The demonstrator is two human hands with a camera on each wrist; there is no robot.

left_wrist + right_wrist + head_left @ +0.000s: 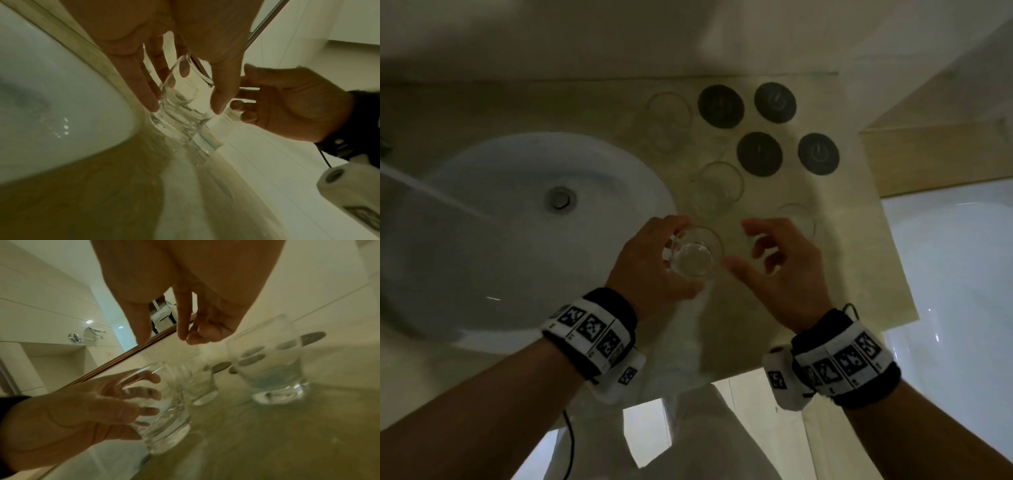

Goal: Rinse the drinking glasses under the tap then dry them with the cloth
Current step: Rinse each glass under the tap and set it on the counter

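Glass tumbler [693, 255] stands on the table [825, 274] in the left hand [650, 263] grip, fingers clamped round it; right hand [784, 274] hovers beside, fingers loosely apart.

Clear smooth drinking glass [693, 255] with thick glossy base, glossy white ceramic basin [517, 219], polished metal drain plug [558, 198], beige mottled stone-look countertop [774, 329] with dull sheen, four matt dark grey round coasters [759, 154], white cloth [690, 339], soft matt weave.
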